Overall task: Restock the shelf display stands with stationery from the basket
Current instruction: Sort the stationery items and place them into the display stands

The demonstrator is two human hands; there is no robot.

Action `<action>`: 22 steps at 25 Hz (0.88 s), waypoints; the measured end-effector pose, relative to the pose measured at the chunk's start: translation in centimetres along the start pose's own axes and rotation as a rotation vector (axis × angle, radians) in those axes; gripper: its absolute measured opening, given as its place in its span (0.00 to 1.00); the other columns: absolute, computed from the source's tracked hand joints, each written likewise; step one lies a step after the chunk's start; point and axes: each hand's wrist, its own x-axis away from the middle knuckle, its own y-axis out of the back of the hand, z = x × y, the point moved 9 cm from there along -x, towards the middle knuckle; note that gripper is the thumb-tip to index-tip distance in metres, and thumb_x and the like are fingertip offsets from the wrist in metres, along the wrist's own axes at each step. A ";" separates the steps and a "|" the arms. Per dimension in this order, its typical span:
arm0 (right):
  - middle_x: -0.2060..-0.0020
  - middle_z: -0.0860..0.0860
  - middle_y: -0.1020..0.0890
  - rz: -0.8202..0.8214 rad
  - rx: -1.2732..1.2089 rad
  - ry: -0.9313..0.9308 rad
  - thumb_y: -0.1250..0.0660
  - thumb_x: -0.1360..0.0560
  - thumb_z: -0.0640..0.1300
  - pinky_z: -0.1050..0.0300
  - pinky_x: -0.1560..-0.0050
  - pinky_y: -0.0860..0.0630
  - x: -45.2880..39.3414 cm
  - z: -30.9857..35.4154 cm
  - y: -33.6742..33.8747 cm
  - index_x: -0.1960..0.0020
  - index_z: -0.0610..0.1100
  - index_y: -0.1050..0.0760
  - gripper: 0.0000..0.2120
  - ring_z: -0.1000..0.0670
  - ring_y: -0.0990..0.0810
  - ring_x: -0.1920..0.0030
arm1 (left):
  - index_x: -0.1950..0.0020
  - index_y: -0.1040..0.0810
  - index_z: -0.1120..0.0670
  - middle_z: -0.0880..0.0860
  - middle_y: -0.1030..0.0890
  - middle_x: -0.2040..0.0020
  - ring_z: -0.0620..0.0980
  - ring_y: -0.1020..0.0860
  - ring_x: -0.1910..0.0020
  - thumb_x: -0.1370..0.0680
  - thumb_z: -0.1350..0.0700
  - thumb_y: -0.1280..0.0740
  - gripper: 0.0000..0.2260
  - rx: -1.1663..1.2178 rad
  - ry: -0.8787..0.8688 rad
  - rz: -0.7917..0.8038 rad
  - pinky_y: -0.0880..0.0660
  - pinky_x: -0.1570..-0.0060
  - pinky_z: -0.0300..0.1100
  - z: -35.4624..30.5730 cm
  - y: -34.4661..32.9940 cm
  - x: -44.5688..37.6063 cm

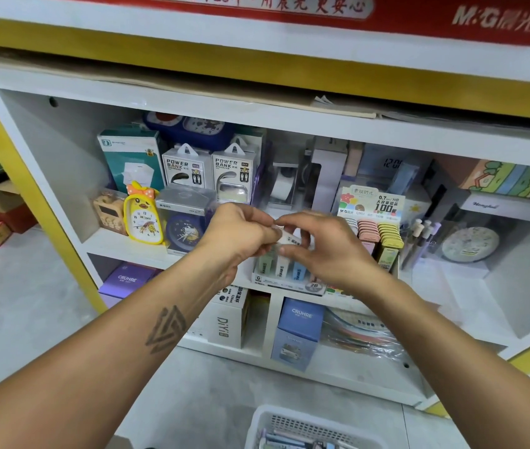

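Both hands were raised in front of the display stand [284, 277], probably to line up one piece for an empty slot: the left hand [241, 234] and the right hand [325, 247] each pinched an end of a small white pack [290, 238]. The fingers hid most of the pack, so its kind was not clear. The basket [309, 427] stood below on the floor, cut off by the edge.

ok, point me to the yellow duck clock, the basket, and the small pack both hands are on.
yellow duck clock [143, 222]: head view, on the clock face.
basket [293, 414]: head view, on the white far rim.
small pack [290, 238]: head view, on the white strip showing between the hands.
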 end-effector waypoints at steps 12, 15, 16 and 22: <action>0.60 0.41 0.13 -0.198 -0.823 -0.307 0.31 0.23 0.32 0.53 0.51 0.16 1.0 -4.4 1.4 0.41 0.40 0.23 0.12 0.44 0.13 0.56 | 0.31 0.29 0.49 0.53 0.24 0.37 0.55 0.23 0.44 0.26 0.62 0.36 0.24 -1.082 -0.305 0.183 0.24 0.56 0.42 0.4 -1.9 0.7; 0.62 0.45 0.14 -0.259 -0.457 -0.300 0.25 0.26 0.41 0.51 0.53 0.16 0.8 -4.7 2.4 0.52 0.42 0.19 0.05 0.47 0.14 0.61 | 0.23 0.40 0.53 0.53 0.39 0.22 0.54 0.37 0.25 0.26 0.64 0.37 0.32 -1.251 -0.324 0.340 0.31 0.34 0.45 2.1 -3.1 0.8; 0.64 0.46 0.16 -0.297 -0.296 -0.279 0.24 0.27 0.45 0.50 0.53 0.17 0.9 -4.5 2.9 0.56 0.44 0.19 0.05 0.47 0.16 0.62 | 0.20 0.46 0.54 0.53 0.46 0.19 0.52 0.45 0.21 0.25 0.64 0.38 0.35 -1.295 -0.301 0.380 0.38 0.27 0.44 2.7 -3.2 1.0; 0.64 0.51 0.19 -0.350 0.070 -0.123 0.27 0.24 0.44 0.49 0.54 0.21 -1.0 -2.9 2.7 0.53 0.42 0.19 0.05 0.49 0.21 0.61 | 0.19 0.55 0.52 0.51 0.57 0.18 0.49 0.56 0.20 0.25 0.64 0.39 0.39 -1.382 -0.341 0.484 0.47 0.23 0.47 3.5 -3.8 2.0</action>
